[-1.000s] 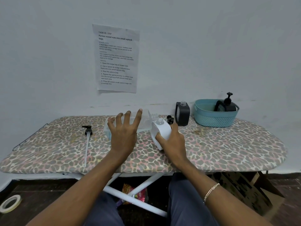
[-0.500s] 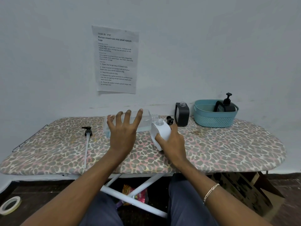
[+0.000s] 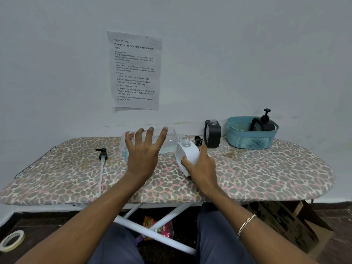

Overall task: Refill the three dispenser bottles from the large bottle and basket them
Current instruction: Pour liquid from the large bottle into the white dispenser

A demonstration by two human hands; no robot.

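My left hand [image 3: 144,155] holds the large clear bottle [image 3: 171,140] on its side above the ironing board, fingers spread over its body. A little liquid lies in its lower part. Its open neck points right, just above the open mouth of the white dispenser bottle [image 3: 187,153]. My right hand [image 3: 202,168] grips that white bottle, which leans left. A black dispenser bottle [image 3: 212,136] with no pump stands behind. Another black dispenser bottle [image 3: 263,124], with its pump on, sits in the teal basket [image 3: 249,140].
A pump with a long white tube [image 3: 102,159] lies on the leopard-print ironing board [image 3: 266,174] at the left. A second black pump head [image 3: 198,140] lies beside the open black bottle. A tape roll [image 3: 11,241] and a cardboard box [image 3: 289,221] are on the floor.
Both hands keep their holds and the large bottle stays on its side at the white bottle's mouth. Only the camera has shifted slightly.
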